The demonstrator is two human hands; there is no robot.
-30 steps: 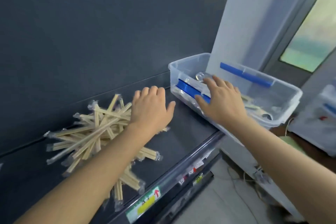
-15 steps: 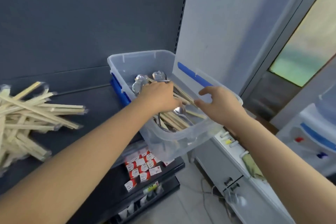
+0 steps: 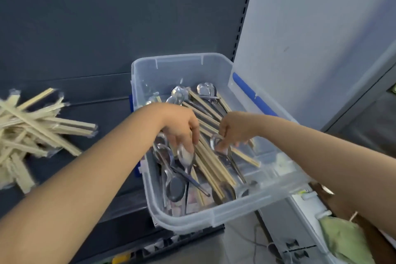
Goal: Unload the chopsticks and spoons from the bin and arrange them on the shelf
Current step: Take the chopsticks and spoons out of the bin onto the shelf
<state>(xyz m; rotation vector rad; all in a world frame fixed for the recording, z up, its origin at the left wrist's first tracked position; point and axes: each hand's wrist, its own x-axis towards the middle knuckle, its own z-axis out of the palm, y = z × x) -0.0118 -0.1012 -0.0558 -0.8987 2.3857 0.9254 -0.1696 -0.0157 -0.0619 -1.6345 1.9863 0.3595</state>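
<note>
**Head view, left to right.** At the left edge of the shelf (image 3: 111, 113) lies a loose heap of wrapped chopsticks (image 3: 32, 126), crossed at many angles and not aligned. Your left hand (image 3: 182, 126) reaches into the clear bin (image 3: 214, 214), which sits at the right end of the shelf. Its fingers are curled down and appear to pinch the bowl of 1 spoon (image 3: 185, 156). Whether they also trap a chopstick cannot be told.

Beside that spoon, the remaining chopsticks (image 3: 212, 163) run diagonally across the bin floor, with further spoons above and below them. Your right hand (image 3: 233, 128) is also inside the bin. Its thumb and fingers are closed on the bowl of a second spoon (image 3: 215, 142), whose handle lies under the chopsticks. A blue latch (image 3: 246, 90) marks the right wall of the bin. Beyond it are a pale cabinet (image 3: 300, 231) and a green cloth (image 3: 342, 240), both below shelf level.

**Hazards, as judged.**
- **Tipping:** the near corner of the bin appears to overhang the front edge of the shelf. With 2 hands pressing or dragging inside it, the bin could tip towards you and spill.
- **Snagging:** the spoon handles are interlaced with the chopsticks, so a quick lift may pull neighbouring pieces up and flick them over the rim.
- **Slipping:** a grip on a smooth bowl is weak, so the spoon may slip back into the bin.
- **Sliding:** adding spoons to the untidy heap may push pieces off the front edge of the shelf.
</note>
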